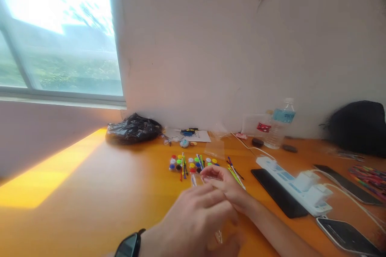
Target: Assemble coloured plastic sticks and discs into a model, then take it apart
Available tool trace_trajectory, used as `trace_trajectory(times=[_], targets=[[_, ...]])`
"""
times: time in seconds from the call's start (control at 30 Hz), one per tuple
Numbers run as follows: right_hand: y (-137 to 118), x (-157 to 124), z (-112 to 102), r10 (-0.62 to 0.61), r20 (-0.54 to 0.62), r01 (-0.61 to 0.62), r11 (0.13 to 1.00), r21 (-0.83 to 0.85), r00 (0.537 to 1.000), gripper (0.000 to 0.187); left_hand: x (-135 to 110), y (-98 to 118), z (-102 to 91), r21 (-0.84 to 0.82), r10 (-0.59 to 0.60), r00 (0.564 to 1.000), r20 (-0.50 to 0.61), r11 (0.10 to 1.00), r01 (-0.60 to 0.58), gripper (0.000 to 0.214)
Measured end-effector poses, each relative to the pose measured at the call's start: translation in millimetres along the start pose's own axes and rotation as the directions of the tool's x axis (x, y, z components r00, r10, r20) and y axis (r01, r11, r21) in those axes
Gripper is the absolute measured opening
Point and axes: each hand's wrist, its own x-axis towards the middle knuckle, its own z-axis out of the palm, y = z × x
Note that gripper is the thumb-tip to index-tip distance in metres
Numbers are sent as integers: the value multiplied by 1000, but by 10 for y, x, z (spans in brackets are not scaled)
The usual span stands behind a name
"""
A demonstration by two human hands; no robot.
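Note:
My left hand point(196, 219), with a black watch point(129, 245) on the wrist, hovers low over the orange table point(99, 200), blurred, its fingers curled. Just beyond it, my right hand point(226, 188) reaches in from the right with fingertips pinched together. Something small and clear shows between the two hands; I cannot make out what it is. Directly behind the hands lie small round coloured caps point(193, 162) in rows and several thin coloured sticks point(235, 172).
A black plastic bag point(132, 128) and paper with small tools point(188, 133) lie by the wall. A water bottle point(279, 124), white power strip point(292, 184) with chargers, flat dark phones point(346, 235) and a black bag point(358, 128) fill the right side. The window is at left.

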Motion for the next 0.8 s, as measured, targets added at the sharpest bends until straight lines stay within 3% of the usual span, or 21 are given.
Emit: trace_trajectory(times=[0.03,0.1,0.13,0.23,0.3,0.37,0.53,0.8], targets=[[4,2,6,-15,6,15,1000,11,1000,28,42,-127,-180,102,-108,974,-200,986,131,17],[18,10,14,-43,23,42,999,28,999,29,82,-439,-437,153,-206,895,-395,946,286,21],[25,15,16,-55,28,54,998,32,998,29,77,-605,-503,88,-269,879,-393,941,327,27],[41,26,20,-77,27,77,997,31,997,31,-9,-1028,-473,-255,-451,868,-206,881,398,40],[40,24,20,-77,10,76,997,21,997,31,-77,-1194,-356,-483,-494,865,-85,780,398,47],[32,17,16,-58,-2,58,998,23,998,32,-125,-1271,-257,-608,-525,850,-30,685,401,49],[37,17,-16,-50,18,51,998,-27,999,34,-165,-1296,-254,-629,-565,822,-74,666,401,53],[85,31,16,-140,28,143,974,-175,990,31,-146,-1221,-291,-439,-508,853,-120,798,414,43]])
